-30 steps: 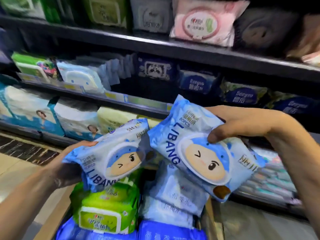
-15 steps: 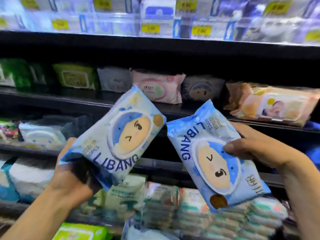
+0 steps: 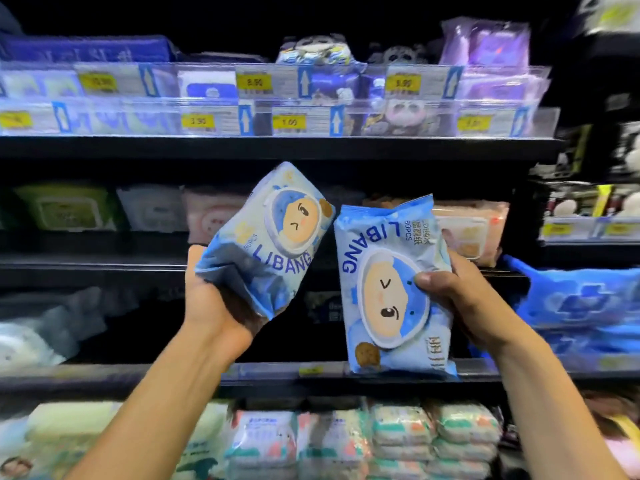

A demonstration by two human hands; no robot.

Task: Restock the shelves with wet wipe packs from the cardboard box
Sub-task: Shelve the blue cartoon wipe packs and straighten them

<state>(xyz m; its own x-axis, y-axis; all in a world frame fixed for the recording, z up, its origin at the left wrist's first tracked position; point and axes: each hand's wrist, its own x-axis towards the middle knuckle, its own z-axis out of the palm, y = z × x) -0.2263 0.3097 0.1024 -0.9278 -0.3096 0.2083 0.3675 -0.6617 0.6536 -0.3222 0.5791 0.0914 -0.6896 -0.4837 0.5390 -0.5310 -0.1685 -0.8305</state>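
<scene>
I hold two light-blue wet wipe packs with a cartoon face and the word LIBANG, raised in front of the dark shelves. My left hand [image 3: 214, 306] grips the bottom end of the left pack [image 3: 273, 237], which tilts to the right. My right hand [image 3: 464, 299] grips the right edge of the right pack [image 3: 388, 289], which stands on end with its print sideways. The top corners of the two packs nearly touch. The cardboard box is out of view.
Behind the packs a black shelf [image 3: 277, 148] carries clear price-tag rails with yellow labels [image 3: 289, 122]. Green, white and pink packs [image 3: 211, 213] lie on the shelf behind; blue packs [image 3: 585, 299] sit at the right. Stacked small packs [image 3: 460, 434] fill the shelf below.
Both hands have lifted their packs from above the box up to the higher shelves, and my view has tilted upward with them. The box has dropped out of sight.
</scene>
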